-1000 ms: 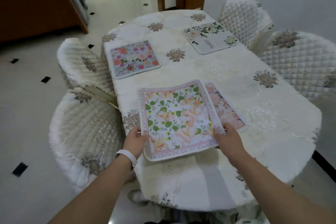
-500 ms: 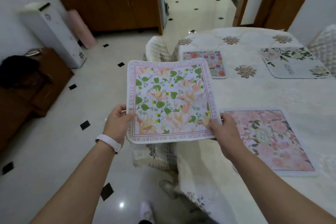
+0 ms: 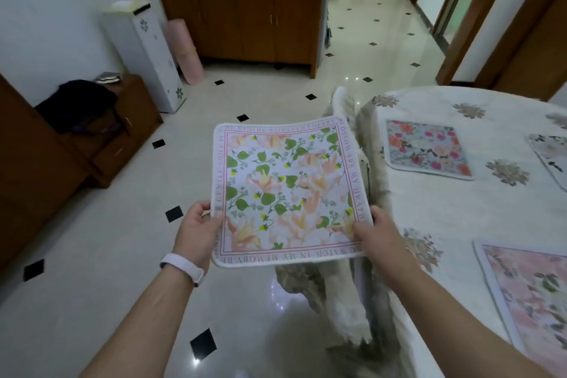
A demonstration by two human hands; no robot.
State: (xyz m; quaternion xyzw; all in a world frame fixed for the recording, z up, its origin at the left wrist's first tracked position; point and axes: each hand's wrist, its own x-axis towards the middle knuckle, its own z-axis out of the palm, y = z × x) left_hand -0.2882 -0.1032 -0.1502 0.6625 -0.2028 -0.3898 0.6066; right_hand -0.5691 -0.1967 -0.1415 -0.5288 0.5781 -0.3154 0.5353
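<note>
I hold a square floral placemat (image 3: 285, 190) with green leaves, peach flowers and a pink lettered border flat in the air, out over the floor to the left of the table. My left hand (image 3: 199, 230) grips its near left corner, thumb on top. My right hand (image 3: 376, 236) pinches its near right corner. A white band sits on my left wrist.
The white-clothed table (image 3: 460, 209) lies to the right with a pink placemat (image 3: 530, 294), a red-flowered one (image 3: 426, 146) and a third at the edge (image 3: 552, 156). Quilted chairs (image 3: 346, 294) stand beside the table. A wooden cabinet (image 3: 245, 18), low drawers (image 3: 116, 138) and a white appliance (image 3: 144, 52) line the walls.
The green-leaf placemat has been lifted off the table and carried left, out over the floor. My view has turned left, away from the table.
</note>
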